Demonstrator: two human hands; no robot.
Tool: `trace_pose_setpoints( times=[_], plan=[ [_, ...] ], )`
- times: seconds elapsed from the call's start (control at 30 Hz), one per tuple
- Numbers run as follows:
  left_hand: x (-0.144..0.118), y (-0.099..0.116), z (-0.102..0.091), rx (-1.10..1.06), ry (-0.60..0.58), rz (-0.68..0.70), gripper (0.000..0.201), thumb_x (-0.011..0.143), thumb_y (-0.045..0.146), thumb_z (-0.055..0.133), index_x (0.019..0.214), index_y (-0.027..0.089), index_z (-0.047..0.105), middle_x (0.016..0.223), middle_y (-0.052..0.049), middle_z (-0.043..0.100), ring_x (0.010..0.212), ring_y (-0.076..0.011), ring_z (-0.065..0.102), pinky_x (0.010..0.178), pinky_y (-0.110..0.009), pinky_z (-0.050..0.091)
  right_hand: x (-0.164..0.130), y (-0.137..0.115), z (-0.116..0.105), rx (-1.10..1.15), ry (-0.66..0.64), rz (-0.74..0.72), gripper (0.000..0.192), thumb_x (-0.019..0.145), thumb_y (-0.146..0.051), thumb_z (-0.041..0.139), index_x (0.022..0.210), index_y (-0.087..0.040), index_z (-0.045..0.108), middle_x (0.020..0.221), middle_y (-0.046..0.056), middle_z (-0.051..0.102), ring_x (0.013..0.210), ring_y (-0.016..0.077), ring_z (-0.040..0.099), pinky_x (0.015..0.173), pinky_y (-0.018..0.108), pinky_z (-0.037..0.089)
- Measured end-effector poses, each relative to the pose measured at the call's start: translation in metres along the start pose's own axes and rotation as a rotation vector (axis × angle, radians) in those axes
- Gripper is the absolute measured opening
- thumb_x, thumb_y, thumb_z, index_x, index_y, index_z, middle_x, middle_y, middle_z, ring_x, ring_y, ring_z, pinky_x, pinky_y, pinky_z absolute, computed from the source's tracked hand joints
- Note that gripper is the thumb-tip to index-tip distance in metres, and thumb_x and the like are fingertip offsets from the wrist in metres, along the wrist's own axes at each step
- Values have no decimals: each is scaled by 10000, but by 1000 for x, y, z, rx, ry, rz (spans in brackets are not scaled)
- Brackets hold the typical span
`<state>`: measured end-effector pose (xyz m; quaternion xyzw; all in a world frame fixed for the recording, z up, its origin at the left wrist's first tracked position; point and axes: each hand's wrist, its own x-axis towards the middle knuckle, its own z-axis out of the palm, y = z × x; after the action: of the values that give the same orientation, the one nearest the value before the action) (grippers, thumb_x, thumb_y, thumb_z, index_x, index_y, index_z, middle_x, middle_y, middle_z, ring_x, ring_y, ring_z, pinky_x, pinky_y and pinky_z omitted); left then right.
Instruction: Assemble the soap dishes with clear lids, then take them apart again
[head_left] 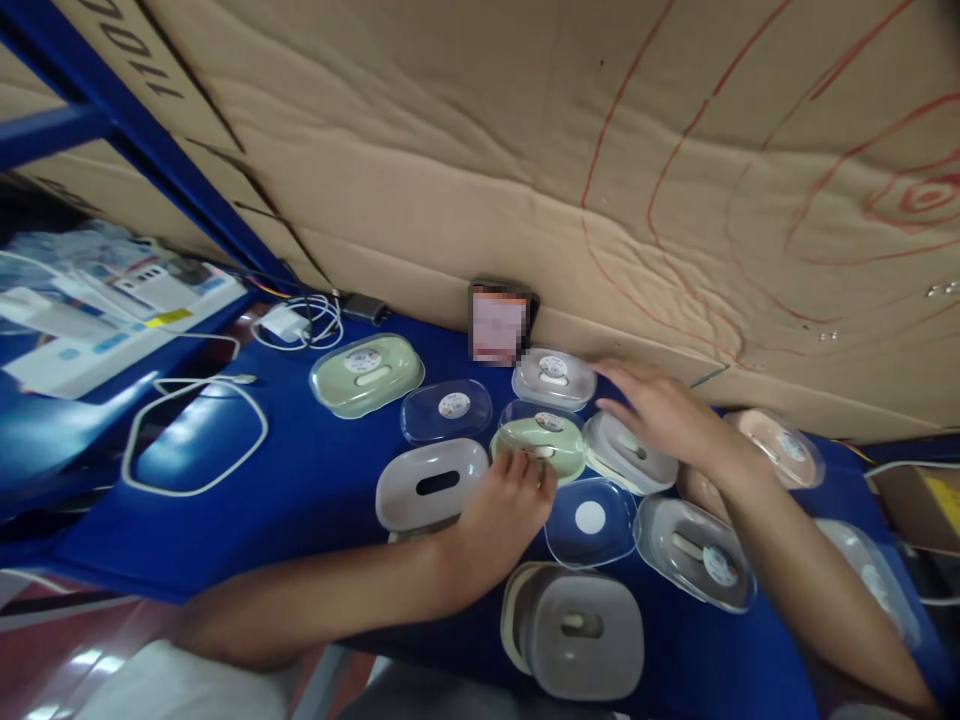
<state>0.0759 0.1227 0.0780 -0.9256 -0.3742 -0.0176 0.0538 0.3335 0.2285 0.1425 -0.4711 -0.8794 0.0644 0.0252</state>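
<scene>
Blue tabletop [315, 480] is backed by cardboard. Left of the green soap box [541, 445], a white cable [187, 430] is coiled. The box's near edge is touched by the left hand [502, 515], fingers curled. Just right, the right hand [660, 410] is spread flat over a cream box [626, 455].

I see a packing or assembly workbench in a small workshop: beyond my fingers a wall of flattened cardboard [525, 150] backs a blue-covered table [315, 480], many identical oval plastic cases [367, 375] lie around my fingertips, and blue steel racking [150, 140] stands far left of them.
</scene>
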Motion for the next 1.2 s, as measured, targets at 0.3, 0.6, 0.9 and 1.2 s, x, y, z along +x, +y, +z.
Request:
trace_pose_setpoints(
  times=[0.3, 0.6, 0.9, 1.2],
  plan=[
    [-5, -13, -32, -189, -19, 43, 414, 991, 51, 565, 1398, 97, 625, 1224, -151, 777, 1116, -293, 760, 952, -422, 604, 37, 6, 27, 7, -15, -125, 544, 1087, -406, 557, 1588, -200, 524, 1598, 164, 599, 1459, 341, 598, 1220, 548, 487],
    [-27, -81, -51, -101, 235, -114, 313, 1001, 82, 588, 1278, 175, 700, 1199, -126, 758, 1088, -301, 736, 947, -453, 588, 5, -13, 3, -255, 118, -87, 357, 1063, -133, 472, 1314, -165, 724, 1265, 139, 793, 1153, 293, 762, 1025, 439, 590],
    [-79, -204, -3, -186, 53, -698, 575, 995, 476, 690, 1507, 240, 580, 1526, -152, 643, 1382, -419, 631, 1114, -554, 516, 34, -25, 55, -134, -59, -171, 412, 1075, -276, 575, 1454, -136, 659, 1442, 188, 718, 1291, 347, 723, 1109, 527, 573],
    [-74, -194, 11, -272, 283, -541, 489, 1097, 507, 474, 1398, 166, 655, 1485, -189, 647, 1379, -359, 624, 1157, -511, 496, 20, -8, 33, -89, -19, -168, 513, 1053, -104, 402, 1519, -179, 601, 1335, 143, 770, 1175, 272, 758, 1017, 412, 580]
  ],
)
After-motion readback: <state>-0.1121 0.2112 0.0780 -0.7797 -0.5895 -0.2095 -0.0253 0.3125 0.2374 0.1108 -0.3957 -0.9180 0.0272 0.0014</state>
